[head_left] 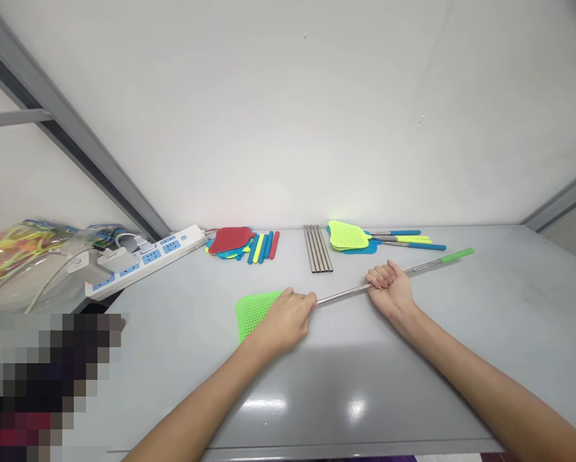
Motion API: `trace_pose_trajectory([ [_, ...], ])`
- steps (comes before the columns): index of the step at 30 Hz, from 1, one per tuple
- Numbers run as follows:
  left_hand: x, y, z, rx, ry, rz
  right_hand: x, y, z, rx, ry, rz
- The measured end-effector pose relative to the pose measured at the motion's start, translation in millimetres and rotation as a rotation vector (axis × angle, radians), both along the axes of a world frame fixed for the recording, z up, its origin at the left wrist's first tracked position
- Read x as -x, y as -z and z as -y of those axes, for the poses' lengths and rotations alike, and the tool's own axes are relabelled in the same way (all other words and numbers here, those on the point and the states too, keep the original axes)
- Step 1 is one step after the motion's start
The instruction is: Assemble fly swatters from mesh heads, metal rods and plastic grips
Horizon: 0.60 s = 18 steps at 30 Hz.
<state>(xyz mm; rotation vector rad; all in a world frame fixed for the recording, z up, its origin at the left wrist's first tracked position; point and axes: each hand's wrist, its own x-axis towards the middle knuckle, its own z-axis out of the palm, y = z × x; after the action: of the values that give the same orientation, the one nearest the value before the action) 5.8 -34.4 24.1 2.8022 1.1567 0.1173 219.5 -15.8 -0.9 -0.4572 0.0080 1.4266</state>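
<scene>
A green fly swatter [255, 313] with a metal telescopic rod lies slantwise across my two hands, its rod drawn out long. My left hand [291, 316] is closed around the neck, where the perforated green head joins the rod, and covers part of that head. Further along, my right hand [388, 289] has its fingers curled round the rod, palm side turned up. Beyond it the rod runs on to a green handle grip [458, 255] at the far right end. Bare metal rod shows between the hands.
Behind are finished-looking swatters [349, 236], several metal rods [318, 249], coloured grips [263, 248] and a pile of swatter heads [230, 240]. A white power strip [146, 260] with plugged-in adapters and bagged plastic pieces [20, 250] are at left. A wall closes the back.
</scene>
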Motion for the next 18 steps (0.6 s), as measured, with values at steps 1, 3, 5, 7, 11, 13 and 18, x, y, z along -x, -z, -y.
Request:
trace_pose_trajectory([
  [1, 0.1, 0.7, -0.1, -0.007, 0.002, 0.003, 1.6, -0.3, 0.8, 0.002, -0.002, 0.009],
  [3, 0.3, 1.5, -0.2, -0.017, 0.003, 0.006, 4.1, -0.5, 2.0, 0.003, -0.005, 0.024],
  [5, 0.1, 1.4, -0.3, -0.02, -0.002, 0.007, 5.4, -0.2, 2.7, 0.0, -0.006, 0.031],
  [7, -0.4, 0.4, -0.3, -0.02, -0.004, 0.007, 6.0, 0.1, 3.1, -0.005, -0.008, 0.037],
  [11, -1.0, -2.7, 0.0, -0.002, -0.005, 0.008, 7.0, 0.2, 4.1, -0.016, -0.02, 0.08],
  [13, -0.9, -3.9, 0.2, 0.003, -0.013, 0.014, 8.0, -0.2, 4.5, -0.019, -0.02, 0.098],
  [18, -0.4, -3.8, 0.1, -0.002, -0.013, 0.015, 9.9, -1.1, 4.9, -0.019, -0.016, 0.09],
])
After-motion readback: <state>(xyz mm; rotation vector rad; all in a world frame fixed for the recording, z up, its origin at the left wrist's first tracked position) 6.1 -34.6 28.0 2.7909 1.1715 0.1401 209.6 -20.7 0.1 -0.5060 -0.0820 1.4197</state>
